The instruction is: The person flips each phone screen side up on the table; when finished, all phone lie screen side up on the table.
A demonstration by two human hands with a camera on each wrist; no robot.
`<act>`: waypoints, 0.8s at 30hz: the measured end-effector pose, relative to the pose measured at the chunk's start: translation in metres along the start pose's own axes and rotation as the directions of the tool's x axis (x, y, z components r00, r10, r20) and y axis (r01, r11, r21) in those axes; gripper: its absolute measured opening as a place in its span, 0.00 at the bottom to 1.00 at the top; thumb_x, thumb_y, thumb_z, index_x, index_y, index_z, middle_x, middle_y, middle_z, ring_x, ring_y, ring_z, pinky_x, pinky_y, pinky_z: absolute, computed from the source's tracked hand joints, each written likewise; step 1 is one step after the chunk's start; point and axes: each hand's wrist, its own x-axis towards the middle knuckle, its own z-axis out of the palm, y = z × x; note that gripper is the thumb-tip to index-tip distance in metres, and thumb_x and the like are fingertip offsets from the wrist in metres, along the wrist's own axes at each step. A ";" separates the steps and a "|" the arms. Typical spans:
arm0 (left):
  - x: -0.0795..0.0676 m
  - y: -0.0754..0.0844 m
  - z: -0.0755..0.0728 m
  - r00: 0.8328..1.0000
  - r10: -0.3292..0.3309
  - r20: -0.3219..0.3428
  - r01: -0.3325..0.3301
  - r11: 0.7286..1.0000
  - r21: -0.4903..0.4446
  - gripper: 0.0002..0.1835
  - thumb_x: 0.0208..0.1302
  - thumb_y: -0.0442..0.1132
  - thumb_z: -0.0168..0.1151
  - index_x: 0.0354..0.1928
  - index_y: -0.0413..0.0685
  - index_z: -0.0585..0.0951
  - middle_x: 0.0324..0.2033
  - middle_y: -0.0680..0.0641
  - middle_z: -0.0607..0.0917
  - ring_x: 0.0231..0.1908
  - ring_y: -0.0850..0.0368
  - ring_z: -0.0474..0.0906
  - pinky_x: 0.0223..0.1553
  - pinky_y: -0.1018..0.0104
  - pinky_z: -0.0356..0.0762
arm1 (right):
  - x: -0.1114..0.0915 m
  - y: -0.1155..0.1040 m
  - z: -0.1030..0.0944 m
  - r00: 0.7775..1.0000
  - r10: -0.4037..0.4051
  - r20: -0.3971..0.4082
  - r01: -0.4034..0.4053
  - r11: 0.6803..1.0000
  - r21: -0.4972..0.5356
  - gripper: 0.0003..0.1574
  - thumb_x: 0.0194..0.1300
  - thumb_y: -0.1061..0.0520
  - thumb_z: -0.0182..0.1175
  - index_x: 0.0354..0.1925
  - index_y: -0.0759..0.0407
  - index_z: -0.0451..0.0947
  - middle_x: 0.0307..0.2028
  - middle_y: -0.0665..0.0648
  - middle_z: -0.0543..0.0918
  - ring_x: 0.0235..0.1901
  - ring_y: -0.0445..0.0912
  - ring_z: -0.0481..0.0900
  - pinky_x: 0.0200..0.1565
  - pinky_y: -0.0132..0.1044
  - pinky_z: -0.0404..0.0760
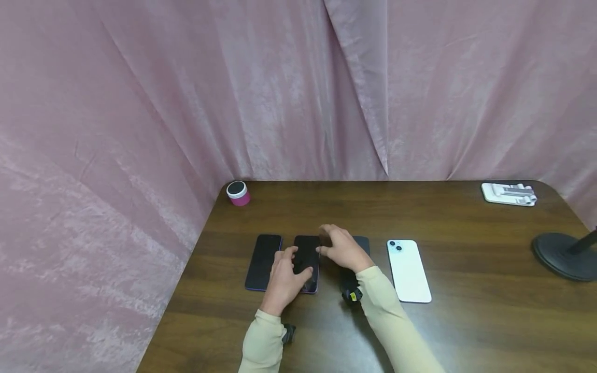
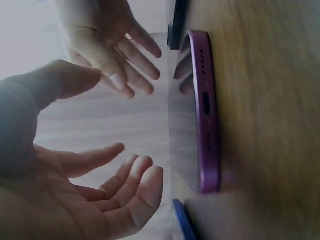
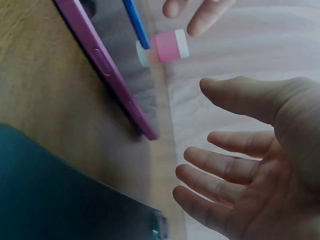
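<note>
A phone with a black screen and purple frame (image 1: pixel 307 256) lies face up on the table between my hands. My left hand (image 1: pixel 284 280) hovers at its left side, fingers loosely bent and thumb spread, apart from it in the left wrist view. Above its right side is my right hand (image 1: pixel 345 250), fingers spread and nothing in them. To the left lies a blue-edged phone (image 1: pixel 264 261), screen up. Partly hidden under my right hand and forearm is a dark teal phone (image 3: pixel 65 195), back up. Farther right rests a pale phone (image 1: pixel 410 274), its back and cameras up.
At the table's far left corner stands a pink jar (image 1: pixel 239 194) with a white-rimmed lid. A folded white stand (image 1: pixel 509 195) lies at the far right. A round black base (image 1: pixel 564 256) with a post sits at the right. Pink curtains (image 1: pixel 298 93) hang behind the table.
</note>
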 end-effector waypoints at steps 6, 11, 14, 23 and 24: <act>0.002 0.021 0.010 0.999 0.035 0.028 -0.033 0.998 -0.056 0.35 0.59 0.40 0.71 0.66 0.35 0.71 0.56 0.35 0.73 0.52 0.40 0.77 0.47 0.47 0.79 | -0.010 -0.001 -0.017 1.000 -0.007 -0.012 0.007 0.999 -0.046 0.36 0.69 0.56 0.65 0.70 0.69 0.67 0.69 0.69 0.68 0.69 0.65 0.64 0.65 0.61 0.65; 0.004 0.033 0.017 0.995 0.043 0.088 -0.037 0.997 -0.070 0.37 0.61 0.41 0.69 0.69 0.34 0.68 0.57 0.34 0.73 0.54 0.39 0.77 0.50 0.45 0.78 | -0.018 0.008 -0.032 0.999 -0.001 -0.041 -0.002 0.998 -0.059 0.36 0.70 0.58 0.63 0.70 0.70 0.66 0.68 0.70 0.69 0.68 0.65 0.66 0.64 0.61 0.67; 0.007 0.037 0.021 0.993 0.050 0.111 -0.044 0.998 -0.050 0.37 0.61 0.41 0.69 0.69 0.34 0.67 0.57 0.35 0.73 0.55 0.39 0.76 0.52 0.45 0.76 | -0.023 0.014 -0.040 0.998 0.014 -0.065 -0.018 0.998 -0.068 0.36 0.69 0.58 0.63 0.70 0.69 0.66 0.68 0.69 0.70 0.67 0.64 0.67 0.63 0.60 0.68; 0.011 0.051 0.040 0.981 0.064 0.185 -0.066 0.998 0.006 0.42 0.60 0.42 0.71 0.72 0.36 0.63 0.58 0.34 0.71 0.54 0.39 0.74 0.51 0.45 0.77 | -0.037 0.029 -0.054 0.992 0.072 -0.099 -0.076 0.996 -0.043 0.36 0.69 0.60 0.63 0.71 0.70 0.64 0.68 0.71 0.70 0.67 0.66 0.66 0.61 0.62 0.69; 0.010 0.052 0.043 0.979 0.062 0.195 -0.066 0.998 0.015 0.43 0.59 0.42 0.72 0.73 0.36 0.63 0.59 0.33 0.70 0.55 0.38 0.73 0.51 0.45 0.76 | -0.038 0.031 -0.054 0.992 0.076 -0.104 -0.081 0.996 -0.040 0.36 0.69 0.61 0.63 0.71 0.70 0.64 0.67 0.71 0.70 0.66 0.66 0.67 0.61 0.62 0.70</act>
